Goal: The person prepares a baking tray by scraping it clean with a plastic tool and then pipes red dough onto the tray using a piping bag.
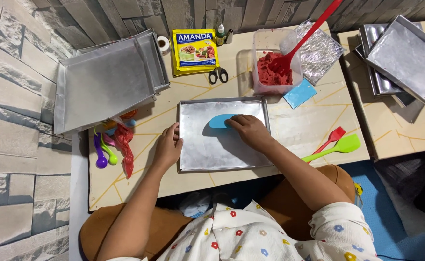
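A low table (289,130) with a pale top crossed by yellow lines stands against a grey stone-pattern wall (9,96); the person sits at its near edge, knees under it.

A square metal tray (207,154) lies flat at the middle of the near side; the left hand (168,147) grips the tray's left rim, fingers curled together over the edge; the right hand (247,129) rests inside the tray near its far rim, fingers together and pressed down on a blue scraper (218,121), which lies flat on the tray floor, its left end showing beyond the fingertips.

Left of the tray lie coloured measuring spoons (102,150) and a red bag (124,145); beyond them, larger trays (106,79) are stacked, tilted, at the far left corner.

At the far edge sit a yellow packet (194,50), black scissors (217,75) just in front of it, a roll of tape (163,43) and two small bottles (221,35); right of these a clear tub (275,79) holds red dough (269,71) with a red spatula (309,34) standing in it; a silver mat (321,53) lies just beside the tub, and a second blue scraper (299,94) in front of it.

Right of the tray, a green spatula (338,146) and a small red spatula (333,136) lie side by side, touching; more trays (405,58) are piled on a second table to the right.
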